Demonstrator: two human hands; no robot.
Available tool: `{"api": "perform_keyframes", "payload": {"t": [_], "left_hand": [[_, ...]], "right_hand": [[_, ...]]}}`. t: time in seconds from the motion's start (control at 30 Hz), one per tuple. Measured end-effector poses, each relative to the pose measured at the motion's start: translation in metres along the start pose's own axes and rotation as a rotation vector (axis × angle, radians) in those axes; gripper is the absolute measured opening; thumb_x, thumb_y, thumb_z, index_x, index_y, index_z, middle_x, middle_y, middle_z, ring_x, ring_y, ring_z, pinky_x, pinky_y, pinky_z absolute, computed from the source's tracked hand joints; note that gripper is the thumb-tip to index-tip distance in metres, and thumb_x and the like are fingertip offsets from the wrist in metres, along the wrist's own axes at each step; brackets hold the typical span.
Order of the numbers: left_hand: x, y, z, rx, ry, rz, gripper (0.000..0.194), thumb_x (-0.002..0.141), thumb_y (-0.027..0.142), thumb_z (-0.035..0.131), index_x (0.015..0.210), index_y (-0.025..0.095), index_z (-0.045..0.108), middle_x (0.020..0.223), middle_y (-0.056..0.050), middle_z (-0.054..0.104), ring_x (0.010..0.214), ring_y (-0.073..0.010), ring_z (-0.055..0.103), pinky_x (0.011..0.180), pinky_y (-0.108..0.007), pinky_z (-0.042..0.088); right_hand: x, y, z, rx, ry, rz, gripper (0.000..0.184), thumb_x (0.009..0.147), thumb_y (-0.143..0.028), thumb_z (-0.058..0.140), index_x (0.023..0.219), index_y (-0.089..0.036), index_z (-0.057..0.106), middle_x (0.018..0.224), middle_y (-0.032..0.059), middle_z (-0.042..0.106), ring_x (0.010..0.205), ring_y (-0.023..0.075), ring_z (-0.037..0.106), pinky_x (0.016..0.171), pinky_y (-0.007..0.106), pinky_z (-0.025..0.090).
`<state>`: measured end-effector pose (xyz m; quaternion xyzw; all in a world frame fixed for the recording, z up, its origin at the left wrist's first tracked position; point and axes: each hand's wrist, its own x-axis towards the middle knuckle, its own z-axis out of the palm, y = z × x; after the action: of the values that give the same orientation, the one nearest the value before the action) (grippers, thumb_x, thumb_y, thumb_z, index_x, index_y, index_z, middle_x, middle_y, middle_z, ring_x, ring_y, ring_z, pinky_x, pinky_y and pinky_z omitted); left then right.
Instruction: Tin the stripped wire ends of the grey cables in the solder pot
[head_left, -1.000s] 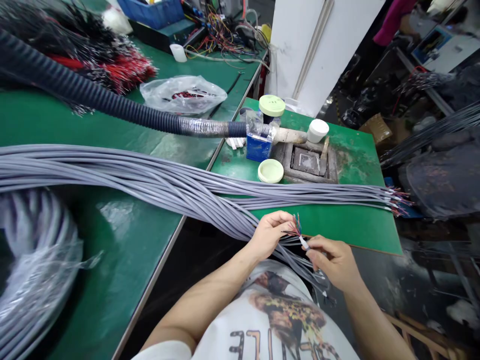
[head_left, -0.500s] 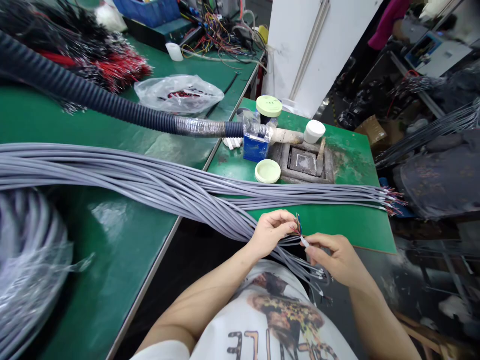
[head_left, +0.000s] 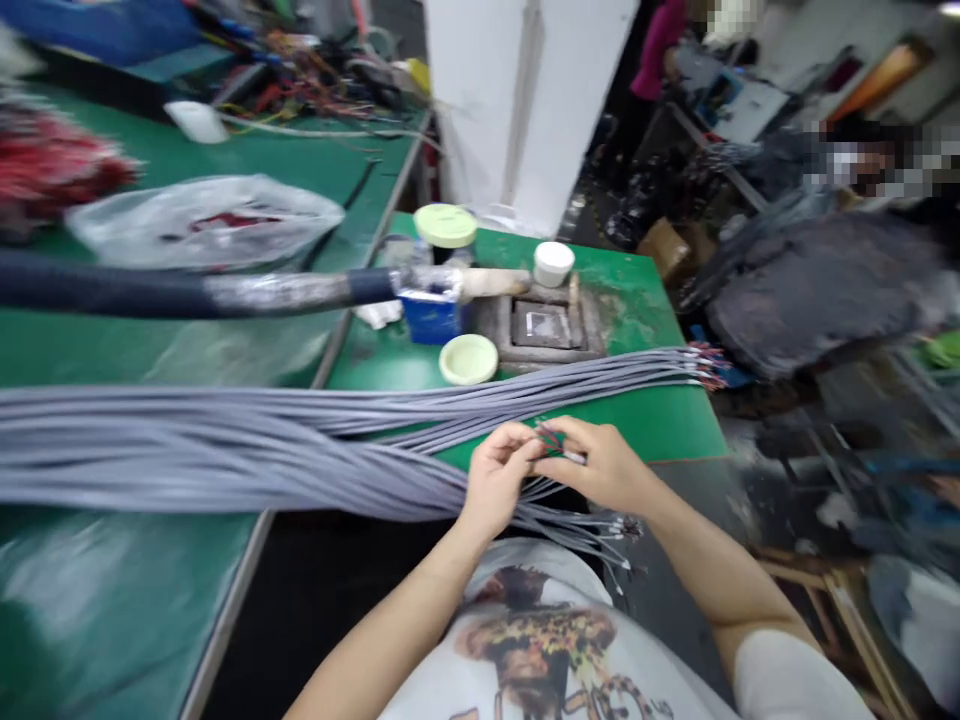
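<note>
My left hand is closed in a pinch on the thin coloured wires at the end of a grey cable. Opposite it, my right hand has thumb and fingers closed around the same wires, its fingertips almost meeting the left ones. A white sleeve shows by the right fingers. Grey cables run in a thick bundle from the left under my hands. Some of their stripped ends hang in front of my shirt. Exactly which wires each hand grips is too small to tell.
More grey cables lie across the green board, bare ends at its right edge. Beyond them are a soldering pot, a white tub, a pale green lid and a taped hose. A person stands far back.
My right hand has moved from the white sleeve up to the wires, closer to my left hand. The camera view has turned right, so the bench things appear further left.
</note>
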<state>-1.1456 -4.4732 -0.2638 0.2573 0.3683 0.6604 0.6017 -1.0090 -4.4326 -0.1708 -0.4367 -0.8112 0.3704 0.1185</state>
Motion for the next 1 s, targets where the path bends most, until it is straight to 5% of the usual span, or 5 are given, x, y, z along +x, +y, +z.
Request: {"api": "perform_keyframes", "payload": {"t": [0.17, 0.57, 0.77, 1.0], "left_hand": [[0.005, 0.001, -0.002, -0.015, 0.045, 0.058, 0.012, 0.07, 0.022, 0.072, 0.075, 0.018, 0.061, 0.069, 0.003, 0.063, 0.058, -0.0086, 0.056, 0.058, -0.019, 0.046], [0.006, 0.002, -0.005, 0.352, 0.147, 0.284, 0.014, 0.079, 0.028, 0.067, 0.086, 0.017, 0.062, 0.071, 0.001, 0.064, 0.063, -0.0111, 0.062, 0.063, -0.023, 0.049], [0.009, 0.017, -0.029, 0.894, 0.03, 0.622, 0.006, 0.08, 0.02, 0.063, 0.086, 0.019, 0.066, 0.079, -0.002, 0.066, 0.076, -0.0162, 0.061, 0.074, -0.03, 0.048], [0.018, 0.018, -0.031, 0.92, -0.037, 0.603, 0.008, 0.084, 0.018, 0.058, 0.088, 0.02, 0.064, 0.082, -0.004, 0.067, 0.078, -0.0173, 0.061, 0.074, -0.032, 0.048]], "right_hand": [[0.008, 0.0, -0.003, -0.062, 0.039, -0.165, 0.027, 0.089, -0.041, 0.055, 0.101, -0.018, 0.062, 0.08, -0.0001, 0.066, 0.067, 0.0113, 0.056, 0.06, 0.02, 0.034], [0.033, -0.002, -0.019, 0.012, 0.269, -0.29, 0.02, 0.084, -0.026, 0.058, 0.067, -0.015, 0.057, 0.066, -0.0029, 0.05, 0.064, 0.0087, 0.047, 0.061, 0.02, 0.034], [0.085, 0.025, -0.072, -0.182, 0.395, -0.104, 0.025, 0.079, -0.03, 0.059, 0.06, -0.014, 0.057, 0.052, -0.0057, 0.039, 0.054, 0.0078, 0.038, 0.053, 0.022, 0.025], [0.17, 0.067, -0.081, -0.586, 0.276, 0.125, 0.022, 0.076, -0.031, 0.058, 0.063, -0.015, 0.066, 0.06, 0.0006, 0.058, 0.063, 0.0127, 0.05, 0.056, 0.024, 0.029]]}}
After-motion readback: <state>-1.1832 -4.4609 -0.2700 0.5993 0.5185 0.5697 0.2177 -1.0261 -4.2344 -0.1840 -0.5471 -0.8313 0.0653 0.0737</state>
